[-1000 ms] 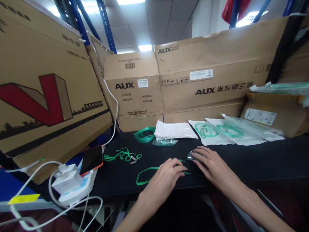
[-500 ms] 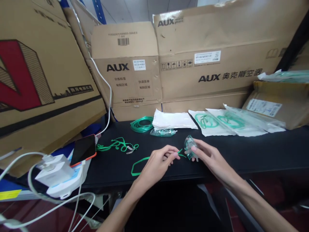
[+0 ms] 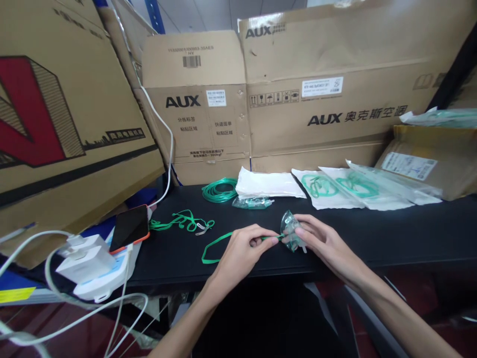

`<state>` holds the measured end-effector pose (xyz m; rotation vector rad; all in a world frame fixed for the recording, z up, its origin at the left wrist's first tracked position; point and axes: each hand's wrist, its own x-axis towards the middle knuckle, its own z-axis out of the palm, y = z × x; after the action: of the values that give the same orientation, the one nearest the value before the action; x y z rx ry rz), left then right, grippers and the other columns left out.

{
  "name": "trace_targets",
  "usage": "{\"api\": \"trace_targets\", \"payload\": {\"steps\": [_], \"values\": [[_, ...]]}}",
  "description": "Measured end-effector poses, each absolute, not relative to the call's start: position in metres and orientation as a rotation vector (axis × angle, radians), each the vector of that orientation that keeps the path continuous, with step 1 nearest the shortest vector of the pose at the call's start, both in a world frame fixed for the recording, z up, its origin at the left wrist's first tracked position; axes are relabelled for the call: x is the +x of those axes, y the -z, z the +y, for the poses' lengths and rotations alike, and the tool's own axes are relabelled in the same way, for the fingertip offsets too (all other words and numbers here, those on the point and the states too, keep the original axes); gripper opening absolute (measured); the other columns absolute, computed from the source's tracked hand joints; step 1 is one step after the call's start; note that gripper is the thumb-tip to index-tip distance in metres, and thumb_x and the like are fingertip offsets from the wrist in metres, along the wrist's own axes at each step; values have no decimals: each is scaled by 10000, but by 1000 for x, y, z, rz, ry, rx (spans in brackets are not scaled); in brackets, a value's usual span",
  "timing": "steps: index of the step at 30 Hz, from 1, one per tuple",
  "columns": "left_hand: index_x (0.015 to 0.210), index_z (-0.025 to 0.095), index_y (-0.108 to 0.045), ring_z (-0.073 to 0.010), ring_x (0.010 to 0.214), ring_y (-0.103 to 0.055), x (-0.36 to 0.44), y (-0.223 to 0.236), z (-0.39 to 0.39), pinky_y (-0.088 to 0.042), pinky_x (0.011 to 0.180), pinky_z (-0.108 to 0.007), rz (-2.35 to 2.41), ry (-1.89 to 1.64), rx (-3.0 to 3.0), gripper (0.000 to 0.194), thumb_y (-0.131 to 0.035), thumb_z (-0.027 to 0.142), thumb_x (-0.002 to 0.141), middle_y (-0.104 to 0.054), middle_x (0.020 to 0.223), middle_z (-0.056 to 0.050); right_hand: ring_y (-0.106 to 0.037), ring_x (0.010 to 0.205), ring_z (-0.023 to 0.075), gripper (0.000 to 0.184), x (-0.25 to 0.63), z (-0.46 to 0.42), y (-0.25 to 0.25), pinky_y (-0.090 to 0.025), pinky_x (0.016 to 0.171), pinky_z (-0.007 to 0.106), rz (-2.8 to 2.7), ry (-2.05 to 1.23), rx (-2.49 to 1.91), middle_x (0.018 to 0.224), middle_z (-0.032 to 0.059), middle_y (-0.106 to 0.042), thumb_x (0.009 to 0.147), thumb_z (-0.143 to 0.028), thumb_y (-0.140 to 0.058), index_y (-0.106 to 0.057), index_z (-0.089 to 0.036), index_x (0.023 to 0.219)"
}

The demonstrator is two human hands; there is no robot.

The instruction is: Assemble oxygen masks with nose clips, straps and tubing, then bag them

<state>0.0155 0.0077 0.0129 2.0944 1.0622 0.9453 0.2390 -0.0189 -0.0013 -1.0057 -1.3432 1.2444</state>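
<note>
Left hand [image 3: 242, 248] pinched the green strap [image 3: 211, 261] at the clear mask [image 3: 290, 242] gripped by the right hand [image 3: 326, 239]; a loose pinch risked slippage

Covered in part by left hand [image 3: 244, 251]: green strap [image 3: 211, 248]. Indeterminate at clear mask [image 3: 292, 232]: strap threaded through or only touching. Partly obscured by clear mask: right hand [image 3: 323, 238]. Cut off at left edge: red-marked carton [image 3: 85, 84], white cables [image 3: 35, 341]. Cut off at right edge: brown box [image 3: 449, 156]. Too small to read: fine print on white label [image 3: 322, 87].
</note>
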Motion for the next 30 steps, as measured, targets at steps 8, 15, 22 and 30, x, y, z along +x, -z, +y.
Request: {"api": "trace_targets", "payload": {"steps": [8,15,22,30], "values": [[956,236,-844,-173,705,-620,17,-13,6,-434,670,-277,1116,-935,2126,172,-684,296,934,-773,839,-21,-756,1025,281,466,241,-19,4,-576,928,422,-1365,-1266,-996,1153,106,-773,904,-520,-727,-617,-227,1249],[910,226,-844,-166,671,-621,19,-14,4,-432,631,-270,1147,-947,2126,184,-662,247,915,-784,831,-21,-754,1040,289,482,241,-18,6,-559,986,472,-1395,-1247,-1014,1172,109,-761,903,-524,-726,-604,-229,1264],[882,226,-845,-157,645,-616,20,-14,3,-444,625,-256,1154,-973,2133,177,-673,185,885,-797,832,-10,-741,1097,298,476,242,-17,7,-556,1008,473,-1422,-1223,-1027,1165,105,-752,898,-525,-728,-614,-232,1256],[980,245,-838,-155,618,-600,21,-14,1,-465,645,-257,1189,-1020,2132,136,-745,288,892,-809,833,2,-717,1130,287,384,241,-18,4,-574,1002,456,-1529,-1181,-1007,1151,88,-756,855,-502,-784,-657,-244,1110]]}}
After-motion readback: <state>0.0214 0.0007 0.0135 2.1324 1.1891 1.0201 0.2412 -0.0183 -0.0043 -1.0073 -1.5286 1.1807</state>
